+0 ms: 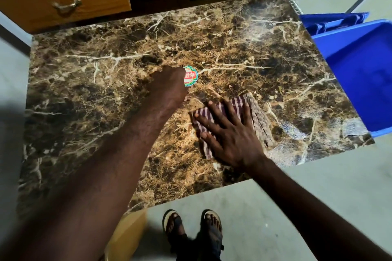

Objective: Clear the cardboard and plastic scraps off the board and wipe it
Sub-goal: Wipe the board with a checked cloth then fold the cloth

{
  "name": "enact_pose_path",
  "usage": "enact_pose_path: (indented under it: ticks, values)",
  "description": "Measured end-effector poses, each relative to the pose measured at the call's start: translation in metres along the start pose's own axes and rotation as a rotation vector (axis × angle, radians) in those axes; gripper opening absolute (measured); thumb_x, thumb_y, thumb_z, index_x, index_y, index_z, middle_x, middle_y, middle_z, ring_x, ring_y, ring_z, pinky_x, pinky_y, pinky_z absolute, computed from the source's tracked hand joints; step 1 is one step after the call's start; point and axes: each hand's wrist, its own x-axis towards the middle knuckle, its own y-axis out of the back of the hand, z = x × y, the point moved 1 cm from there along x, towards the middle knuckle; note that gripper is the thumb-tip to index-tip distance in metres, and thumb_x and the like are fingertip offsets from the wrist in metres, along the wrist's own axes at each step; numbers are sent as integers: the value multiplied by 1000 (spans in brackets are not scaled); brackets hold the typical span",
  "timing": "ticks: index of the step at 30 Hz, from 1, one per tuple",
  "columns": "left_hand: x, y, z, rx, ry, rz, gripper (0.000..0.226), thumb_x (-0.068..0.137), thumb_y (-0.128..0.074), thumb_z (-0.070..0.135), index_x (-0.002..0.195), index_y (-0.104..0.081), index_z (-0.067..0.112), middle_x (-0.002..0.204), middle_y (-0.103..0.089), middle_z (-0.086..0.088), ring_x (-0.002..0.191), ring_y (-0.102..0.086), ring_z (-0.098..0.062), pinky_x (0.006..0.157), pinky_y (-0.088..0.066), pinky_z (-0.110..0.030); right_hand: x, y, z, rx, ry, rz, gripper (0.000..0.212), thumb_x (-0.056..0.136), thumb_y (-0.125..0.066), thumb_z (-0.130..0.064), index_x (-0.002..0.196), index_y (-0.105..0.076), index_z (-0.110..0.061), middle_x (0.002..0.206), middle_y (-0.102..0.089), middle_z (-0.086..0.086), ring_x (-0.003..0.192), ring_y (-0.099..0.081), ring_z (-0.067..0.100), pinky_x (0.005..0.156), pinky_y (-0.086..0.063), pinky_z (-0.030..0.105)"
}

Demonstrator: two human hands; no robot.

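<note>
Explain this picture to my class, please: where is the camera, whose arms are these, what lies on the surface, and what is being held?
The camera sits on a person's head, looking down, so both arms and the sandalled feet are theirs. No machine is involved. The brown marbled board lies on the floor. The right hand presses flat on a striped cloth. The left hand closes round a small round printed scrap; its fingers are hidden. A blue bin stands at the board's right edge, a wooden drawer beyond it.

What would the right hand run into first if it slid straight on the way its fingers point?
Probably the left hand, which grips a round printed scrap just beyond the right hand on the striped cloth. Only bare board shows between them.
</note>
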Motion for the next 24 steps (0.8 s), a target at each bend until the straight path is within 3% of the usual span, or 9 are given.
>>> enact_pose_path:
  ticks: [3, 6, 8, 10, 18, 22, 24]
  values:
    - [2, 4, -10, -51, -48, -37, 86, 79, -92, 23, 153, -50, 14, 149, -54, -17, 136, -51, -33, 111, -40, -38, -27, -11, -6, -17, 6, 3, 59, 111, -14, -66, 167, -4, -51, 179, 7, -7, 164, 11, 34, 123, -6, 74]
    - [6, 7, -17, -29, -30, -129, 105, 79, -92, 34, 164, -32, 20, 165, -37, -16, 150, -35, -33, 118, -30, -39, -27, -8, -8, 9, -1, 1, 60, 110, -14, -67, 166, -1, -53, 179, 8, -9, 164, 11, 33, 124, -4, 74]
    - [13, 7, -21, -12, -2, -176, 115, 75, -93, 40, 166, -26, 24, 166, -35, -16, 150, -36, -34, 118, -33, -40, -18, -5, -8, 19, -5, 8, 59, 110, -14, -68, 166, 1, -54, 178, 10, -10, 164, 12, 32, 124, -2, 73]
    - [19, 10, -18, 15, -2, -184, 119, 69, -96, 43, 165, -29, 23, 161, -44, -12, 143, -45, -33, 114, -39, -39, -4, 0, -7, 26, -9, 24, 59, 109, -13, -69, 165, 0, -55, 178, 12, -11, 165, 12, 31, 124, -1, 73]
    - [39, 14, -15, 59, 19, -140, 91, 73, -95, 32, 153, -52, 24, 142, -64, -10, 121, -65, -29, 102, -53, -39, 67, 14, 0, 55, -21, 7, 61, 106, -3, -73, 163, 6, -57, 178, 9, -9, 163, 16, 31, 124, 8, 72]
    - [44, 9, -15, -5, 17, -57, 51, 90, -77, 27, 139, -65, 27, 127, -73, -7, 108, -70, -30, 93, -56, -40, 95, 20, 6, 59, -18, 3, 61, 105, -2, -75, 163, 5, -58, 178, 7, -9, 163, 12, 32, 124, 9, 72]
    - [46, 8, -14, -17, 6, -36, 50, 92, -71, 24, 140, -63, 34, 132, -70, -7, 114, -69, -31, 96, -56, -42, 107, 24, 8, 62, -23, -5, 62, 104, 0, -75, 163, 5, -58, 178, 7, -9, 163, 12, 32, 124, 8, 72]
